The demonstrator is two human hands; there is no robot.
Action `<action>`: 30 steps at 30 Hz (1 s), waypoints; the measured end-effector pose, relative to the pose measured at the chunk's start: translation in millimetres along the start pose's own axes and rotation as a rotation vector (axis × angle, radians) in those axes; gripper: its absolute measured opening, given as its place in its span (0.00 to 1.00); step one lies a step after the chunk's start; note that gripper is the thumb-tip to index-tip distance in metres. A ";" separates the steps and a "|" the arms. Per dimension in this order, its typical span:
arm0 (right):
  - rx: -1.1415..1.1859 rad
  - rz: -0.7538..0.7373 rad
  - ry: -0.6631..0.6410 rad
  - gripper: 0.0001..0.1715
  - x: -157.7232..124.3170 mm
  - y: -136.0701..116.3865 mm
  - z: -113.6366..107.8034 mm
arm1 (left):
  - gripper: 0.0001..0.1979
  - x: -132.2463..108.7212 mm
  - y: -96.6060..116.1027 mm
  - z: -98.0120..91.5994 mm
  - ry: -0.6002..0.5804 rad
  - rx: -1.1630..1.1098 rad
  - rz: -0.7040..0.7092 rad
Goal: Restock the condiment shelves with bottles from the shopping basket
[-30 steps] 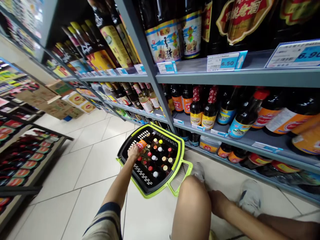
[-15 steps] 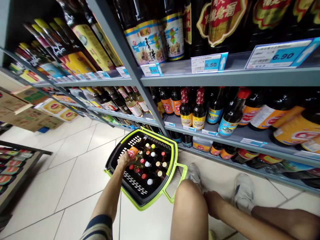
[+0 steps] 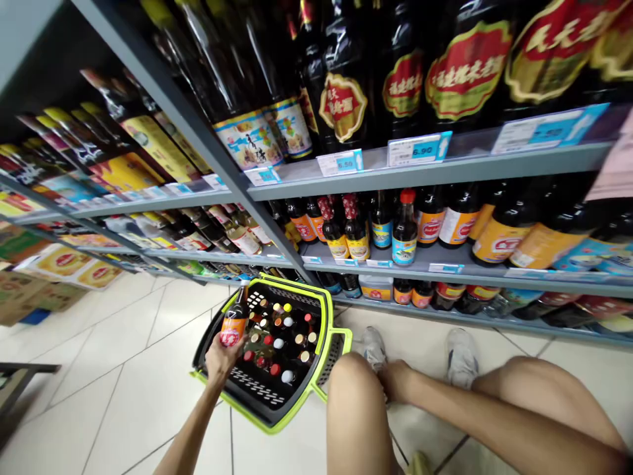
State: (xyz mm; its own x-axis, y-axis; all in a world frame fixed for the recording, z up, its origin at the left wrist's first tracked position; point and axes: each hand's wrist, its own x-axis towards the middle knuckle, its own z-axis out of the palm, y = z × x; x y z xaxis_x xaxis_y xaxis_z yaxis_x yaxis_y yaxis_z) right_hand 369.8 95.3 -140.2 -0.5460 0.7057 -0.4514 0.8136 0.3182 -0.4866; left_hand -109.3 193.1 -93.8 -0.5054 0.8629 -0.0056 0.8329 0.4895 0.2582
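Note:
My left hand (image 3: 221, 356) grips a dark glass bottle with an orange label (image 3: 233, 323), holding it upright over the near side of a black plastic shopping basket with a lime-green rim (image 3: 291, 287). Several capped bottles (image 3: 279, 333) stand packed inside the basket, with their lower parts hidden. My right hand (image 3: 396, 381) sits low by my shin, close to a white sneaker (image 3: 373, 348), and touches no bottle. Its fingers are partly hidden behind my knee (image 3: 353, 409).
Grey metal shelves (image 3: 425, 168) packed with bottled sauces and priced with blue tags run along the right and back. The basket sits on a white tile floor (image 3: 138, 376) close to the bottom shelf. Cardboard cartons (image 3: 30, 293) are stacked at the far left.
The orange-labelled bottle has risen out of the basket in my left hand and now stands upright. The view has tilted toward the shelves, and my right hand has stayed by my shin.

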 end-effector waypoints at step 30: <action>1.270 -0.287 1.036 0.34 -125.0 39.4 -215.5 | 0.31 -292.2 370.7 -8.1 -0.989 -1.299 0.528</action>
State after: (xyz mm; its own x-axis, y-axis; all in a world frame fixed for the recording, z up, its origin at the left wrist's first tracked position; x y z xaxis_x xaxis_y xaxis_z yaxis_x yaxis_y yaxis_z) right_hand 513.1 156.0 58.2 0.1385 0.9780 0.1563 -0.2366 0.1859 -0.9537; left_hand 345.3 121.5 11.3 0.4796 0.8730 -0.0884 -0.1172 0.1635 0.9796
